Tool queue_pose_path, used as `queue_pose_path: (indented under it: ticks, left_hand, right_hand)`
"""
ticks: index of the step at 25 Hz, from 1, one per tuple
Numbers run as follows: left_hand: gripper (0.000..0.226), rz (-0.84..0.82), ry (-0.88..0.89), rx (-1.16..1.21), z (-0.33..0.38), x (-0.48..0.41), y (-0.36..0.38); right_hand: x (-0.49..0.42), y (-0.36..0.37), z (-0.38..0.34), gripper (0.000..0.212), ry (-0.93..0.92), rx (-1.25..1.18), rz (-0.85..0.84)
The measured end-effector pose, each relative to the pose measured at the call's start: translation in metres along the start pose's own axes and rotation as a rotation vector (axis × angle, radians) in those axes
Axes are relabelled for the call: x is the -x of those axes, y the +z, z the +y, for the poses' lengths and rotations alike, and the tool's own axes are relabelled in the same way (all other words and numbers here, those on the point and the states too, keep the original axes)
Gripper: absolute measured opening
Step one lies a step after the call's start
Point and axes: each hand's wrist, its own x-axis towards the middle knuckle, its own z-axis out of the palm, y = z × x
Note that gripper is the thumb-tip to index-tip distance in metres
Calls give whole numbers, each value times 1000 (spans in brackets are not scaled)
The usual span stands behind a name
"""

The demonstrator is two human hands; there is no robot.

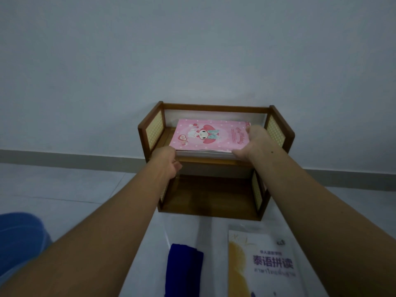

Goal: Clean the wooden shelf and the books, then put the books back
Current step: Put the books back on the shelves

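Note:
A small two-tier wooden shelf (150,116) with rattan side panels stands on the floor against the wall. A pink cartoon-cover book (205,136) lies flat on a stack on the upper tier. My right hand (255,140) grips the stack's right end, thumb at the front corner and fingers over the far edge. My left hand (167,161) holds the stack's front left corner, fingers tucked under it. The lower tier (205,196) holds nothing. A white and yellow book (263,264) lies on the floor in front, next to a folded blue cloth (184,271).
A grey skirting board (75,159) runs along the pale wall behind the shelf. My blue-clad knee (19,239) shows at the lower left. A pale sheet (214,232) lies on the tiled floor under the cloth and book.

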Motion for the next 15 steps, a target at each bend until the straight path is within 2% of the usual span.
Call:
queue_pose_path:
  ticks: [2, 4, 6, 8, 9, 12, 15]
  left_hand:
    - [18, 41, 50, -64, -9, 5, -1]
    - [9, 32, 110, -108, -26, 14, 0]
    - [13, 0, 153, -165, -52, 24, 4]
    - [13, -47, 193, -240, -90, 32, 9]
    - [12, -83, 200, -283, -113, 35, 12]
    - [15, -188, 164, -416, -181, 33, 12]
    - [14, -230, 124, -575, -235, 18, 8]
  right_hand:
    - [3, -10, 4, 37, -74, 83, -31]
    - [11, -27, 18, 46, -179, 138, 81]
    - [13, -53, 40, 40, -393, 174, 280]
    - [6, -85, 66, 31, -597, 334, 392]
    - [1, -105, 79, 30, -640, 403, 420]
    - [-19, -170, 111, 35, -559, 574, 482]
    - [-42, -228, 136, 52, -309, 851, 549]
